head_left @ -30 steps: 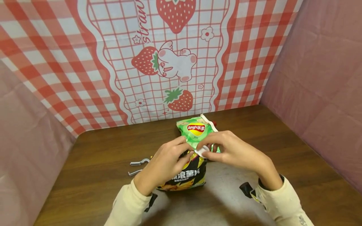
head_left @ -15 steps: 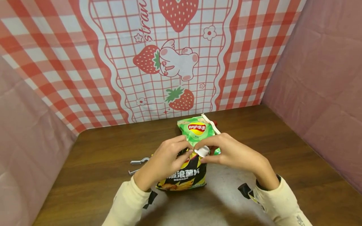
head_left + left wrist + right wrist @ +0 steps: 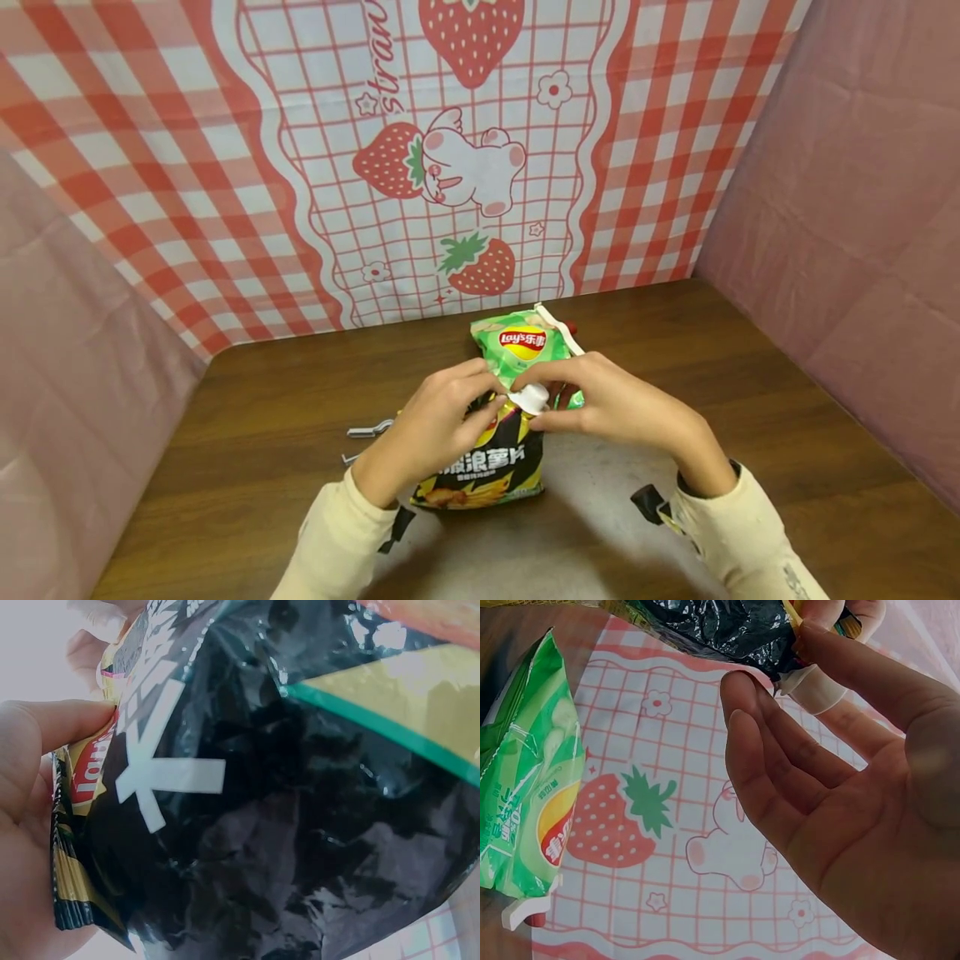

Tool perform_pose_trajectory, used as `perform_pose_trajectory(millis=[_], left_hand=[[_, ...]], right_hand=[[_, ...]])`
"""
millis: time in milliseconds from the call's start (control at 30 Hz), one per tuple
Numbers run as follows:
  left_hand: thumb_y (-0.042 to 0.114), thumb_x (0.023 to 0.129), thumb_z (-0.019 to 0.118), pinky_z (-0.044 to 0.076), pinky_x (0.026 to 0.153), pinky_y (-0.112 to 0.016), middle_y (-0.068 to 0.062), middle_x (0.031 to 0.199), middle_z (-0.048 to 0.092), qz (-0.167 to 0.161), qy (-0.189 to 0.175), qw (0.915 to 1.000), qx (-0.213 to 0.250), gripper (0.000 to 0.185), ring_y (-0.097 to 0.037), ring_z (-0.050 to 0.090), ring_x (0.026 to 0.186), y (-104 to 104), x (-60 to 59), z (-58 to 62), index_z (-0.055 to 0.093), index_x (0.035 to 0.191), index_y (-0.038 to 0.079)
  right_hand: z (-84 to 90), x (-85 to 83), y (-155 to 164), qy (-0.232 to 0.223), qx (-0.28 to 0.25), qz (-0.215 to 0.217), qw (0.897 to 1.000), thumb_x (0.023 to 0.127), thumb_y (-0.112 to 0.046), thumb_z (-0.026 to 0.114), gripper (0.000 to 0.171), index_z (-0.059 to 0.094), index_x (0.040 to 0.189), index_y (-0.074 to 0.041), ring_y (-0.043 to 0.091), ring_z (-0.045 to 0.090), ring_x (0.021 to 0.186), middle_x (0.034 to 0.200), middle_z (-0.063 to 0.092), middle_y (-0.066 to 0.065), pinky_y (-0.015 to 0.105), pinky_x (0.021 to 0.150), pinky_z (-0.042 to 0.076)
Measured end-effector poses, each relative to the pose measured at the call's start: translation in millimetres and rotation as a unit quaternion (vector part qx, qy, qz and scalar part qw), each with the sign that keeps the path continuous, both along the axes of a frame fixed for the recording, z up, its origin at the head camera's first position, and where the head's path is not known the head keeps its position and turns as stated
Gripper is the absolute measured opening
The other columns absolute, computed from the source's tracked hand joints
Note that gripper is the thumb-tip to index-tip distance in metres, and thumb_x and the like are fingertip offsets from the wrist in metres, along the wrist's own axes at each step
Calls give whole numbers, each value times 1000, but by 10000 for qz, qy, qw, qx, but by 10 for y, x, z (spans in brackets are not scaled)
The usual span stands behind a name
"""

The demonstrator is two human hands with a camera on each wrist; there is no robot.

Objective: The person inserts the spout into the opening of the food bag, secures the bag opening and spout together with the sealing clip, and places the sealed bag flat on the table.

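Brown wood worktop (image 3: 750, 433) carries the black chip bag (image 3: 487, 467), lying just in front of a green chip bag (image 3: 521, 346). My left hand (image 3: 435, 429) pinches the black bag's folded top; my right hand (image 3: 607, 404) pinches a white clip (image 3: 531, 398) at it. I'd keep the fold flat and tight, pushing the clip squarely across.

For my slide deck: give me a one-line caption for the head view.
Both hands, left hand and right hand, fit a white clip onto a black chip bag on a wooden table.
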State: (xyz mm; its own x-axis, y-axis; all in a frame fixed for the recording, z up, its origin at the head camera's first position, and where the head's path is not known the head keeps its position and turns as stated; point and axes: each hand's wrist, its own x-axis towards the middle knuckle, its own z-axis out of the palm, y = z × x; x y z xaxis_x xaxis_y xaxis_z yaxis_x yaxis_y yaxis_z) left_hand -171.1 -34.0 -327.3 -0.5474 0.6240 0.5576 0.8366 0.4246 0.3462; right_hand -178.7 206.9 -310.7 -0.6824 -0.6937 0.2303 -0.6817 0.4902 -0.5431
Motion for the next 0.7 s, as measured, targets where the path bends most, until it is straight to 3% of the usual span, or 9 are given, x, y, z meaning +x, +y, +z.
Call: perform_pose_trajectory(millis=[267,500,567,700], left_hand=[[8,94,68,45,64,-20,4,87,59,49,8,10000,-37,3,-6,50,72,8,-4,-19,71,93,7],[7,94,68,39,57,-19,7,78,51,169,6,9998,-51,5,-5,43,65,-8,31,-12,71,90,8],[8,94,68,39,57,-19,7,78,51,191,-20,9998,-39,4,-5,43,65,-27,48,-2,71,91,8],[8,94,68,41,57,-20,8,79,53,306,-92,9995,-9,5,-5,45,65,-97,111,18,72,92,8]], right_hand=[[-34,-21,42,-53,25,59,10000,88,-29,78,36,66,122,-23,4,60,77,95,65,-14,26,66,52],[-81,-46,85,-344,357,63,9987,88,-17,77,43,62,128,-18,9,62,92,105,66,-9,32,78,54],[-125,-72,74,-342,416,103,9985,87,-14,77,40,63,125,-18,11,62,93,105,65,-8,32,79,53],[-289,-125,-33,-127,607,107,9980,88,-5,73,25,62,108,-15,11,59,82,90,61,-6,28,73,51]])
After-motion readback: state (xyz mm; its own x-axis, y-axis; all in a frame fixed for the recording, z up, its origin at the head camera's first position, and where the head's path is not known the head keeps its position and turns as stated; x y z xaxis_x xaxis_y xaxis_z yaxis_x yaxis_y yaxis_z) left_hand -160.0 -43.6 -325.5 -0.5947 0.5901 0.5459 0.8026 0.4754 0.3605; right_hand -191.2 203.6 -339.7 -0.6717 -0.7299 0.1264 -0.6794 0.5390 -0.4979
